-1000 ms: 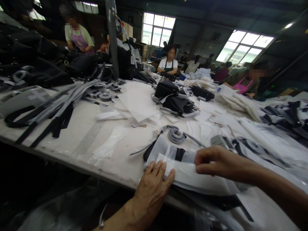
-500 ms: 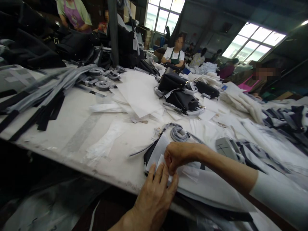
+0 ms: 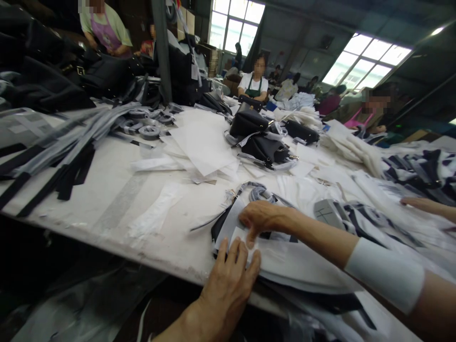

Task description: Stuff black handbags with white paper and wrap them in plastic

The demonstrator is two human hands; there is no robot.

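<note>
My left hand (image 3: 231, 270) lies with fingers spread on white wrapping sheets (image 3: 306, 261) at the table's front edge. My right hand (image 3: 261, 219) is just beyond it, fingers curled and thumb pointing down onto the sheets. Whether something small is inside those curled fingers is hidden. Beneath the sheets a black bag (image 3: 218, 227) shows at its left end and along the lower edge. A wrapped strap coil (image 3: 261, 194) lies behind my right hand, and a thin dark strap end (image 3: 204, 224) sticks out to the left.
Wrapped straps (image 3: 81, 137) lie at left on the white table (image 3: 117, 190). Paper sheets (image 3: 204, 142) and stacked black bags (image 3: 256, 133) are farther back. A grey block (image 3: 326, 213) sits right of my arm. A co-worker's hand (image 3: 423, 205) reaches in from the right.
My right hand has lifted slightly away from my left fingers, its thumb now straighter. My left hand stays flat on the sheets. Another person's arm has appeared at the right edge.
</note>
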